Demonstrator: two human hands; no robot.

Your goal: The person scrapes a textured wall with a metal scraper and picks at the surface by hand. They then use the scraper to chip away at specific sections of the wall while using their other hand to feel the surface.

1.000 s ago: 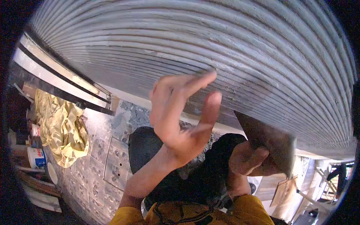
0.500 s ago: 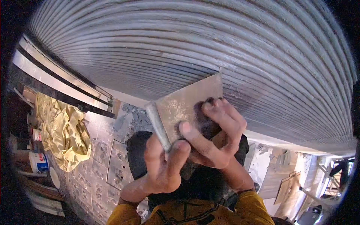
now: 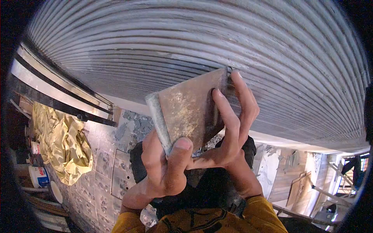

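Observation:
A flat brownish-grey scraper blade (image 3: 190,106) with pale dusty patches is tilted in front of a grey ribbed wall (image 3: 202,39). Along its left edge runs a whitish, rounded handle (image 3: 158,120). My left hand (image 3: 167,165) is closed round the lower end of that handle, thumb on the front. At the blade's right side is my right hand (image 3: 235,120), two fingers raised, one at the blade's edge and another near its top right corner. Its thumb is hidden behind or below the blade. The blade's upper edge lies close to the ribs; contact is unclear.
Crumpled yellow sheeting (image 3: 64,143) lies on the left of the patterned floor (image 3: 103,174). Beside it stands a white and blue bucket (image 3: 39,176). Grey debris (image 3: 134,128) lies below the wall. Brown boards (image 3: 299,188) and a metal frame (image 3: 330,196) are at the right.
My right hand's fingers have moved up and right from the blade's face towards its edge and top corner. The scraper has shifted slightly left. My left hand keeps hold of the handle.

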